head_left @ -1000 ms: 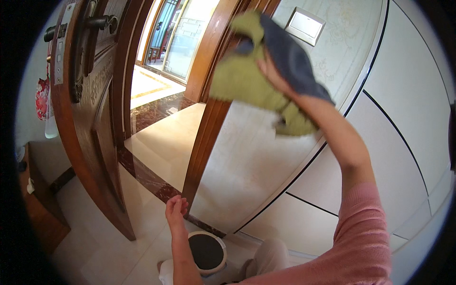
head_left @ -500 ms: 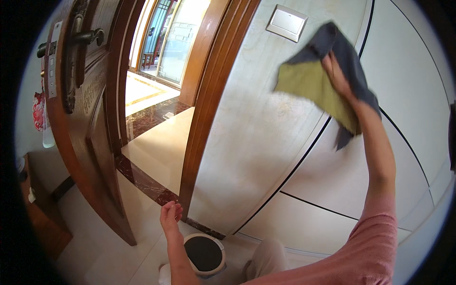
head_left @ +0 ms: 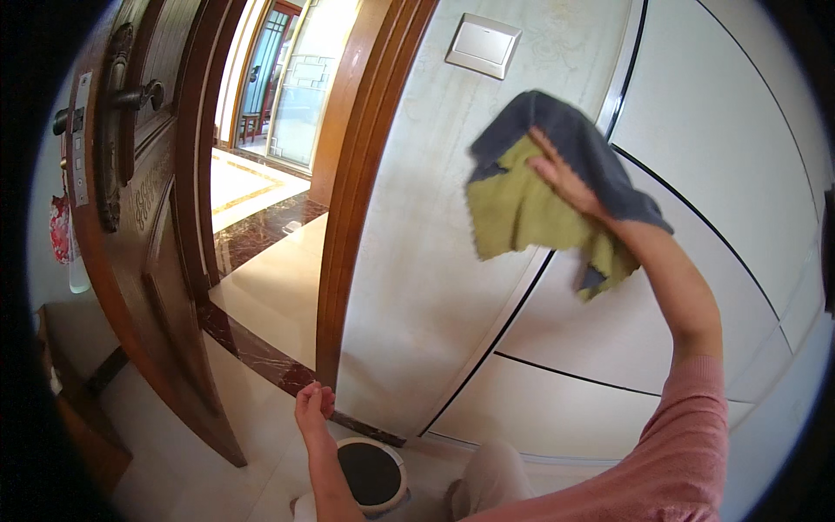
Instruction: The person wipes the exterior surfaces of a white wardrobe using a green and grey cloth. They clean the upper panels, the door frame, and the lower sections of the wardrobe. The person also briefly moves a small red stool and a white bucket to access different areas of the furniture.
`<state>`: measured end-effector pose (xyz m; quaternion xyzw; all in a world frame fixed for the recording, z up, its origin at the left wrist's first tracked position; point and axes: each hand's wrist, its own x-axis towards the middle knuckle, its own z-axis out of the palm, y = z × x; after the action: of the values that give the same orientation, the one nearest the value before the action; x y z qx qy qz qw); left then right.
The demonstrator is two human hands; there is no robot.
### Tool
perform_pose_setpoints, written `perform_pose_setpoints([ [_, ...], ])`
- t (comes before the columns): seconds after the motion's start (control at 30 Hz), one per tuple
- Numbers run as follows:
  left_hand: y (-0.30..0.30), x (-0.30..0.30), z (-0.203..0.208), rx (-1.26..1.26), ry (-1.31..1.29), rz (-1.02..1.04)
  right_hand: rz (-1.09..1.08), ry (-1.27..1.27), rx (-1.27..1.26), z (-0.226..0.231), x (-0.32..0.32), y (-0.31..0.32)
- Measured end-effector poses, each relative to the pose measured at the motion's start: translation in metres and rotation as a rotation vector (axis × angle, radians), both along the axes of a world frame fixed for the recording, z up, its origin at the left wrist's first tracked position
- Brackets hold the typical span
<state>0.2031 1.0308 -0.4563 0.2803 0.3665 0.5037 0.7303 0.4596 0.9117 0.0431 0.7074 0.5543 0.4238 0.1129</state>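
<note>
A two-sided cloth point(head_left: 513, 209), dark grey and olive green, lies spread against the pale patterned wall point(head_left: 417, 174). My right hand point(head_left: 565, 181) holds it flat there; the grey part drapes over the back of the hand and hides some fingers, while the olive part hangs below with a loose corner. Just above and left of the cloth is a white light switch point(head_left: 484, 45), apart from it. Low in the middle, my left hand point(head_left: 314, 405) hovers with its fingers curled in and nothing visible in them.
On the left a carved wooden door point(head_left: 161, 209) with a dark handle point(head_left: 139, 96) stands ajar. Its wooden frame point(head_left: 361, 191) borders the wall. Below my left hand sits a round bin with a black top point(head_left: 370, 472). White panels point(head_left: 696, 113) with black seams are at right.
My right hand has moved the cloth down and left along the wall, from beside the switch to below it. My left hand stays curled low down. The view has shifted slightly.
</note>
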Motion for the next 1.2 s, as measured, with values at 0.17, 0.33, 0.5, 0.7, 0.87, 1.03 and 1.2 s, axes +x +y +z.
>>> perform_pose_setpoints([
  [0.17,0.001,-0.006,0.005,0.018,-0.002,0.021,0.707,0.047,0.383,0.119,0.079,0.054],
  [0.33,0.009,-0.011,0.008,0.030,0.022,0.041,0.691,0.197,0.188,0.196,0.047,0.142],
  [0.5,0.014,-0.013,0.006,0.032,0.044,0.054,0.551,0.256,0.082,0.151,0.000,0.125],
  [0.7,0.007,-0.018,0.009,0.052,0.034,0.052,0.363,0.095,0.417,0.108,0.011,0.048],
  [0.87,0.001,-0.024,0.017,0.022,0.020,0.018,0.275,0.321,0.308,0.027,0.066,0.024],
  [1.03,-0.003,-0.043,0.020,0.030,0.029,0.051,0.272,-0.034,0.050,-0.037,-0.004,0.051],
  [1.2,-0.002,-0.040,0.018,0.036,0.000,0.025,0.491,-0.026,0.190,-0.048,-0.018,0.124],
])
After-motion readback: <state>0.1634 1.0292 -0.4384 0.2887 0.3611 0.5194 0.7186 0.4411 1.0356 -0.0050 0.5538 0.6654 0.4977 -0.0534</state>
